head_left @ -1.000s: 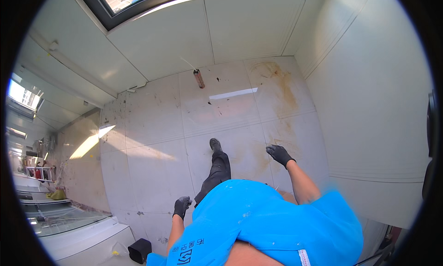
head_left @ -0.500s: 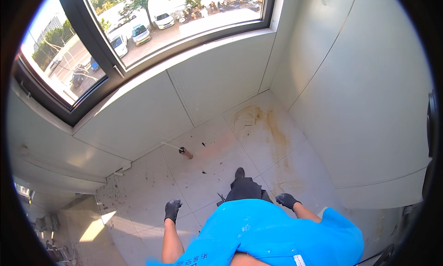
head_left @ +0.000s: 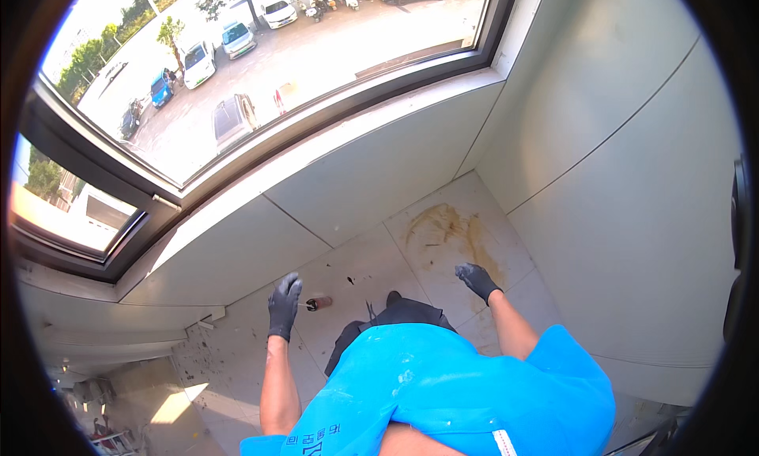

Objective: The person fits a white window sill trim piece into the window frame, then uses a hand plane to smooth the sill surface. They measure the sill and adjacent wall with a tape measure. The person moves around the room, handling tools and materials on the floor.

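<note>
Both my hands wear dark gloves with pale, dusty fingertips. My left hand (head_left: 283, 304) is raised in front of me on the left, fingers loosely stretched, holding nothing that I can see. Just right of it on the floor is a reddish-brown sealant cartridge (head_left: 319, 303) with a dark top and thin pale nozzle; in this view the nozzle points toward the hand, which does not grip it. My right hand (head_left: 477, 280) hangs out to the right, fingers loosely extended and slightly bent, over the floor near a brown smear (head_left: 443, 228). It too appears to hold nothing.
A dark-framed window (head_left: 316, 132) with a handle (head_left: 167, 203) is ahead, above pale wall panels (head_left: 371, 179). Another panelled wall (head_left: 609, 219) rises at the right. Dark scraps and specks lie on the tiled floor (head_left: 364, 254). Parked cars show outside.
Both hands have risen forward, the left now beside the cartridge and the right nearer the brown smear. My view has shifted; the window reaches farther right and a second dark trouser leg shows.
</note>
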Available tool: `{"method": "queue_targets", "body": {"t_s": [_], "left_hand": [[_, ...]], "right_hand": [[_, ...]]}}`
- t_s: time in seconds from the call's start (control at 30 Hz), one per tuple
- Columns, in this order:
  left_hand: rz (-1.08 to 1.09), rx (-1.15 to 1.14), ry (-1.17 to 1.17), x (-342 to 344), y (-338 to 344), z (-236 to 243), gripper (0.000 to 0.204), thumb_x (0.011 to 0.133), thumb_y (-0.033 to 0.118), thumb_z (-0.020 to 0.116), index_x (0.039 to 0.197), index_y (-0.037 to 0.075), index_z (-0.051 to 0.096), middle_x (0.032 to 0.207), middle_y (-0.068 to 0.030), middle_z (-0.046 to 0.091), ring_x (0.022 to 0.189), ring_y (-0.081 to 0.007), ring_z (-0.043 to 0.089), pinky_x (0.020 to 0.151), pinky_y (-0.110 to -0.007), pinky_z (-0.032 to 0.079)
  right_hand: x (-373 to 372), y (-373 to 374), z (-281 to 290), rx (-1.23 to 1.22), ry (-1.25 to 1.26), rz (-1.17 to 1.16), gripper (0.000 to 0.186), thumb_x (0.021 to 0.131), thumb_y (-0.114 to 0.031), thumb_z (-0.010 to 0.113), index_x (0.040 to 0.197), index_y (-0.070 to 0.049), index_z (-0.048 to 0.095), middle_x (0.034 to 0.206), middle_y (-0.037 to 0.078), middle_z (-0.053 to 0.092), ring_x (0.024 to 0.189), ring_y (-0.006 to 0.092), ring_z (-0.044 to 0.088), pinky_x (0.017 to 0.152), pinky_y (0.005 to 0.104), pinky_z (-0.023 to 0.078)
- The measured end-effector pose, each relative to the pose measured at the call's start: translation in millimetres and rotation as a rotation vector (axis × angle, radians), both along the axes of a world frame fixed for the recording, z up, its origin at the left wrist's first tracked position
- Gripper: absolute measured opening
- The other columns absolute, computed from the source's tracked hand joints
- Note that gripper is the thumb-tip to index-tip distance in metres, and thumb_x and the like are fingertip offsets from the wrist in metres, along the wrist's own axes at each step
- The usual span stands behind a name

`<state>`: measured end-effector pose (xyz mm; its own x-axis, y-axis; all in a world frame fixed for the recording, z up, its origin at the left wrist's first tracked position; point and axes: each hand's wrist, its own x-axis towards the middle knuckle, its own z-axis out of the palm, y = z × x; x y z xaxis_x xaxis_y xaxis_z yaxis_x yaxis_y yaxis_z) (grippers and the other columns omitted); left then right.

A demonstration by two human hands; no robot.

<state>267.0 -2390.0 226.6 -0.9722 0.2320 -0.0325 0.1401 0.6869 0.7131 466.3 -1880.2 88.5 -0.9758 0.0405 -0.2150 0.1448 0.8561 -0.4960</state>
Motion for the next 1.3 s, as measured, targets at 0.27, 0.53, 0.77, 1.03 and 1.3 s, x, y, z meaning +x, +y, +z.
{"method": "queue_targets", "body": {"t_s": [0.27, 0.53, 0.77, 1.03, 1.3], "left_hand": [[-0.397, -0.162, 0.516, -235.4, 215.8, 65.3, 0.035, 0.094, 0.023, 0.058, 0.128, 0.016, 0.061, 0.123, -0.0101, 0.064, 0.113, -0.0297, 0.06, 0.096, -0.043, 0.048], [-0.405, -0.513, 0.515, -310.8, 301.0, 36.9, 0.016, 0.095, 0.021, 0.053, 0.096, 0.012, 0.066, 0.093, -0.0109, 0.066, 0.086, -0.0303, 0.067, 0.078, -0.046, 0.053], [-0.69, -0.156, 0.584, -281.4, 336.3, 66.6, 0.016, 0.087, 0.011, 0.062, 0.101, 0.014, 0.067, 0.091, -0.0083, 0.066, 0.086, -0.0286, 0.065, 0.076, -0.041, 0.054], [-0.825, -0.394, 0.437, -267.1, 453.6, 67.1, 0.081, 0.086, 0.04, 0.068, 0.15, 0.003, 0.033, 0.156, -0.0252, 0.028, 0.147, -0.0362, 0.025, 0.119, -0.049, 0.021], [-0.855, -0.318, 0.338, -225.2, 494.5, 62.9, 0.074, 0.088, 0.035, 0.067, 0.146, 0.001, 0.038, 0.154, -0.0233, 0.033, 0.146, -0.0379, 0.028, 0.119, -0.048, 0.022]], "right_hand": [[9.3, 28.3, 23.6, -0.055, -0.05, -0.211, 0.028, 0.087, 0.001, 0.055, 0.112, -0.003, 0.066, 0.101, 0.013, 0.069, 0.092, 0.0248, 0.068, 0.082, 0.0338, 0.054], [83.7, 2.3, 43.5, -0.148, -0.524, -0.539, 0.016, 0.091, -0.016, 0.057, 0.101, -0.009, 0.068, 0.103, 0.014, 0.068, 0.095, 0.0331, 0.065, 0.08, 0.0434, 0.052], [46.7, -4.3, 24.1, -0.391, -0.266, -0.685, 0.021, 0.093, -0.019, 0.056, 0.107, -0.007, 0.067, 0.108, 0.016, 0.067, 0.099, 0.0346, 0.064, 0.085, 0.0435, 0.051], [-27.6, 82.2, 36.0, -0.227, -0.051, -0.455, 0.024, 0.097, -0.025, 0.054, 0.107, -0.008, 0.067, 0.109, 0.017, 0.067, 0.101, 0.0367, 0.063, 0.085, 0.0451, 0.051], [0.3, 192.7, 46.1, -0.317, -0.305, -0.704, 0.025, 0.098, -0.024, 0.054, 0.11, -0.006, 0.067, 0.103, 0.008, 0.069, 0.094, 0.0178, 0.064, 0.083, 0.0324, 0.05]]}}
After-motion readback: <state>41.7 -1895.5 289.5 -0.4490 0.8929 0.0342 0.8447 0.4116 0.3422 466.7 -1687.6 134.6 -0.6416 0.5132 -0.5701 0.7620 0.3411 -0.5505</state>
